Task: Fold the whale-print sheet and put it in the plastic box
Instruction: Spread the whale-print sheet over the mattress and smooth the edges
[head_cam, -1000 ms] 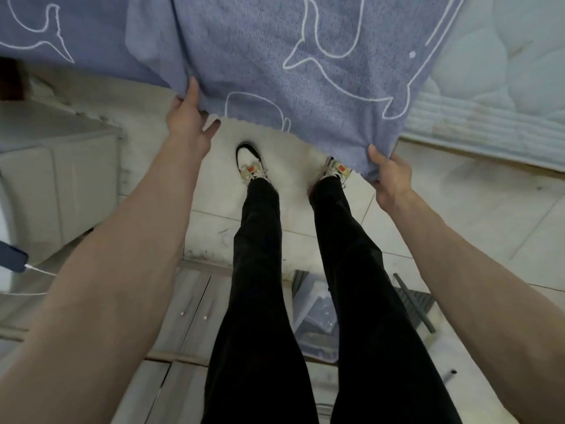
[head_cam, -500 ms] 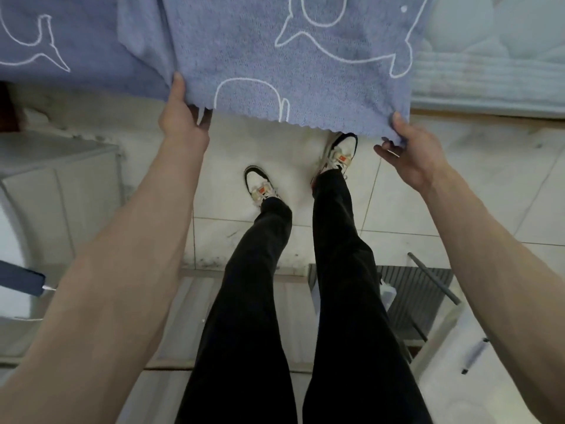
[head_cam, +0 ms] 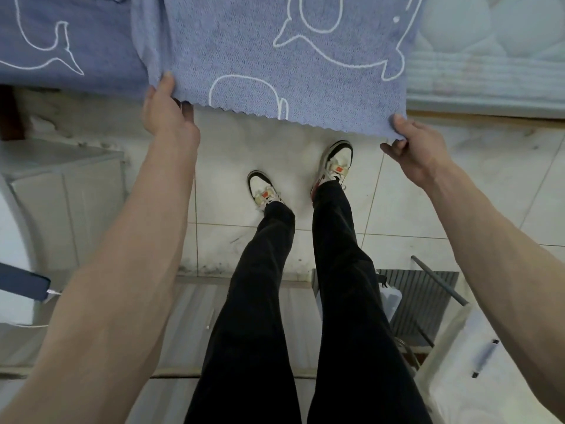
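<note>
A home bedroom: quilted mattress (head_cam: 495, 41), tiled floor (head_cam: 412, 203), pale cabinet (head_cam: 67, 194) alongside.

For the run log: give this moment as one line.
stage: folding | left hand: pinches sheet corner | right hand: pinches other corner | sheet: held up above floor

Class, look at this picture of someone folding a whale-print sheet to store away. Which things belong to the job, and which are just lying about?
Part of the job:
whale-print sheet
left hand, gripping one corner
right hand, gripping the other corner

Just lying about:
mattress
grey rod
dark phone with white cable
pale cabinet
</note>
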Demonstrator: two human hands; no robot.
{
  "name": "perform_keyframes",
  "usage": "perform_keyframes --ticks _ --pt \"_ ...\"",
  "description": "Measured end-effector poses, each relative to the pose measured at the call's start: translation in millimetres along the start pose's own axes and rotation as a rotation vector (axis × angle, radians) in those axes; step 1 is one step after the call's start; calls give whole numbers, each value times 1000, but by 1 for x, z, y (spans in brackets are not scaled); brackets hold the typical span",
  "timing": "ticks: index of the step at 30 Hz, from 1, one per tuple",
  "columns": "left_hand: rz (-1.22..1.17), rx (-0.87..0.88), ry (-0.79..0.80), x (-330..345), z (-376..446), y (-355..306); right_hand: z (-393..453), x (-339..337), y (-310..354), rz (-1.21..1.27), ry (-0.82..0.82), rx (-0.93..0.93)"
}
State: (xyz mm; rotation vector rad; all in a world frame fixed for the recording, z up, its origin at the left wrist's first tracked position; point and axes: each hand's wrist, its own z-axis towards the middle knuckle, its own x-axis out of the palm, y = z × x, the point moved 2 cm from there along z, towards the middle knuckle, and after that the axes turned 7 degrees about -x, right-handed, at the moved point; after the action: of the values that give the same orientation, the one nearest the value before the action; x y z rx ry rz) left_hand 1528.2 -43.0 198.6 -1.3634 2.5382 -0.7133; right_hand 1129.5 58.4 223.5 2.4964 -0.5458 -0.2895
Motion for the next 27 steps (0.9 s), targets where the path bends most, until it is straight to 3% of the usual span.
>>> perform_keyframes --ticks 5,9,15,19,22,27 --pt "-18 23 -6 -6 -5 1 -8 7 -2 3 14 27" --pt "-80 137 -4 1 -6 0 -2 0 -1 140 1 -51" --pt "211 -49 -79 -11 -10 34 4 -16 -9 -42 -297 -13" --pt "469 -61 -114 -15 -13 33 11 -18 8 -195 -423 -100" --pt "703 -102 -141 -22 -24 31 14 -22 10 -284 -479 -113" --pt "747 -103 -120 -19 -46 7 13 -6 29 -446 -455 47"
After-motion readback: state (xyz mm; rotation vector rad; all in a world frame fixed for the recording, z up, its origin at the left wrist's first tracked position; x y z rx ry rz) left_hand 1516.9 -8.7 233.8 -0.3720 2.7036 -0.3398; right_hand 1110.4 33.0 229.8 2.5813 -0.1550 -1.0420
